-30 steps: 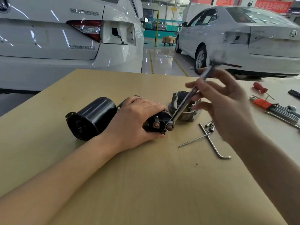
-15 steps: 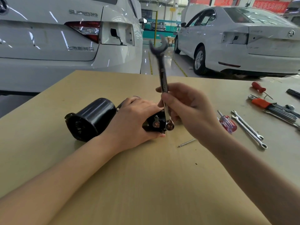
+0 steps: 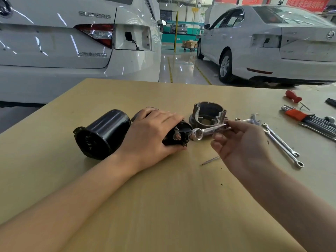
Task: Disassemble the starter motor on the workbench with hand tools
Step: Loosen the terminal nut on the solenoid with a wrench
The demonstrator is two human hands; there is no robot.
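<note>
— where's the starter motor (image 3: 103, 133) sitting?
— it's lying on the workbench (image 3: 163, 206); my left hand (image 3: 152, 131) is gripping its solenoid end.
— and the right?
— my right hand (image 3: 241, 142) is pinching the wrench (image 3: 209, 131) (ring end just beside the terminal).

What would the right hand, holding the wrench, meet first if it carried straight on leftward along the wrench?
Probably the black solenoid end under the left hand; the wrench ring sits just beside it.

motor casing (image 3: 107, 131): glossy black | wrench (image 3: 209, 131): polished metal | workbench (image 3: 163, 206): matt wood
</note>
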